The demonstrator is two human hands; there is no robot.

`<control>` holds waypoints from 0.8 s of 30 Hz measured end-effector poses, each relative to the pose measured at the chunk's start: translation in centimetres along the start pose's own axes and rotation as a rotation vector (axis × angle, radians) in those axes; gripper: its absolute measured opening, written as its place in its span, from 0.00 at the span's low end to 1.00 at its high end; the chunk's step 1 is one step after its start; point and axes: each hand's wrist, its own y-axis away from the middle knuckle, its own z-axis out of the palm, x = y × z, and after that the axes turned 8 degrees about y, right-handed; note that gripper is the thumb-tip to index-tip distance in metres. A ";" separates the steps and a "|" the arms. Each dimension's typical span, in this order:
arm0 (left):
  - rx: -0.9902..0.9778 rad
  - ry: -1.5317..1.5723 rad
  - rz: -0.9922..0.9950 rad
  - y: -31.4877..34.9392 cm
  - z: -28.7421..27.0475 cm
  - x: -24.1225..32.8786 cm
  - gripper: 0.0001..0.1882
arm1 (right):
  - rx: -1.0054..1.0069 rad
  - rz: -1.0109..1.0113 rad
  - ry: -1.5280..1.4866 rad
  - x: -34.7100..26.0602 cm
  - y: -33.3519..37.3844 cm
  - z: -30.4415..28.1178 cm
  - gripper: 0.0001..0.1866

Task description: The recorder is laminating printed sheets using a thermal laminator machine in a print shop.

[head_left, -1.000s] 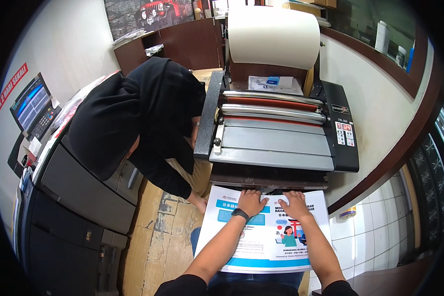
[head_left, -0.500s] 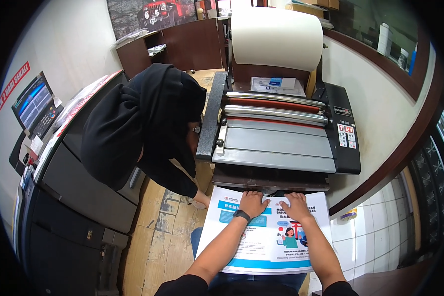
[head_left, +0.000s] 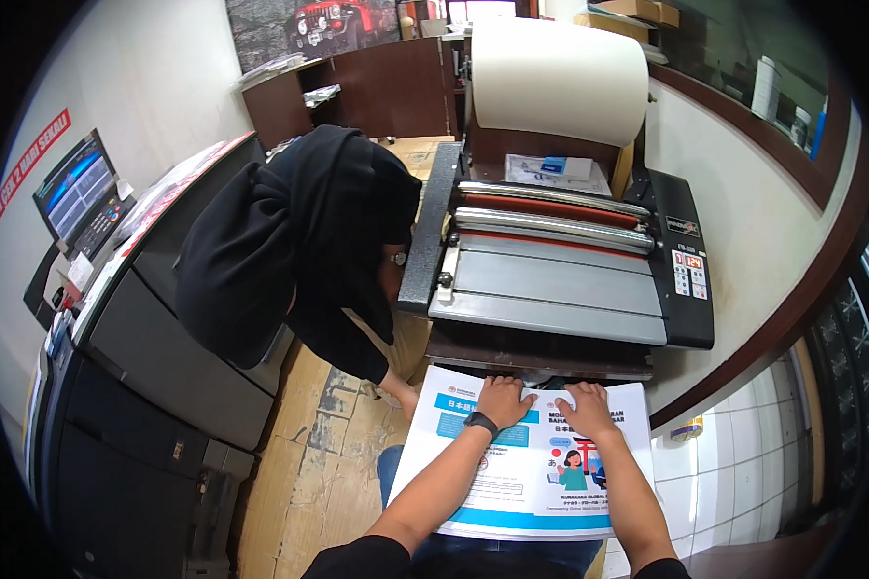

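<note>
Left hand (head_left: 504,401) rests on printed sheets (head_left: 521,473); right hand (head_left: 586,409) likewise.

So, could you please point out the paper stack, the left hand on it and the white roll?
Paper stack (head_left: 529,463), head view: top sheet's middle.
Left hand (head_left: 502,403), head view: back of the hand.
White roll (head_left: 560,84), head view: its curved front.

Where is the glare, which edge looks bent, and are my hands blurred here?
Head view: glare on the front metal roller; head view: brown frame bows near the right rim, likely lens distortion; head view: left hand and right hand fairly sharp.
</note>
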 end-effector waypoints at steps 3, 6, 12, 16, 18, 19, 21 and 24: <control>-0.025 0.002 -0.004 0.0 0.1 0.2 0.24 | 0.016 0.006 0.000 0.3 0.2 0.0 0.27; -0.006 0.016 0.007 0.2 0.1 0.2 0.23 | 0.034 -0.004 -0.002 -0.1 0.4 -0.3 0.27; -0.003 0.031 0.003 0.2 -0.1 0.1 0.22 | 0.033 -0.015 0.003 0.2 0.1 0.1 0.27; -0.002 0.033 0.006 0.2 0.1 0.1 0.22 | 0.022 -0.004 -0.004 0.1 0.1 0.0 0.27; 0.002 0.030 0.008 0.2 0.0 0.1 0.22 | 0.025 -0.005 -0.010 0.2 0.2 0.1 0.27; 0.004 0.026 0.010 0.2 -0.1 0.2 0.22 | 0.026 -0.006 -0.014 0.2 0.2 0.2 0.27; -0.011 0.020 0.011 0.2 0.0 0.1 0.22 | 0.026 -0.004 -0.004 0.1 0.2 0.0 0.27; -0.001 0.015 0.025 0.3 0.3 0.1 0.22 | 0.037 0.000 0.008 0.2 0.4 0.2 0.26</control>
